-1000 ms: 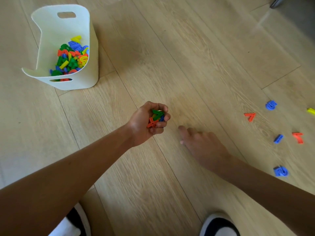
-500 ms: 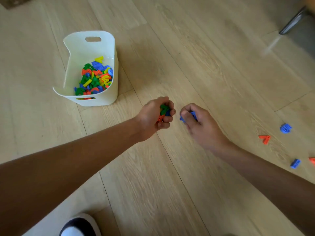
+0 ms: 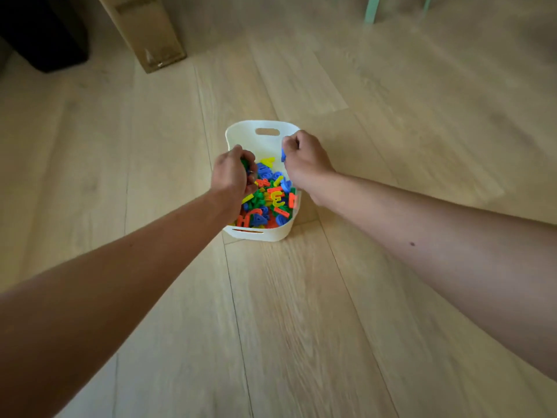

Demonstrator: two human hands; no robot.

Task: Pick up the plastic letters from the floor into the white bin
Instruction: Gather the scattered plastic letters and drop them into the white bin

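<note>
The white bin (image 3: 262,235) stands on the wooden floor at the centre of the view, filled with several red, blue, green and yellow plastic letters (image 3: 269,200). My left hand (image 3: 230,173) hovers over the bin's left side, closed around a handful of letters; green ones show between the fingers. My right hand (image 3: 304,156) is over the bin's right rim, fingers closed on a blue letter (image 3: 283,154). No loose letters on the floor are in view.
A light wooden furniture leg or panel (image 3: 144,31) stands at the back left beside a dark object (image 3: 42,34). Mint-green chair legs (image 3: 372,9) are at the far top right. Bare wood floor (image 3: 301,312) surrounds the bin.
Both hands have moved from the open floor to above the bin, carrying their letters. The view has turned toward the bin, and the loose letters on the right have left the frame.
</note>
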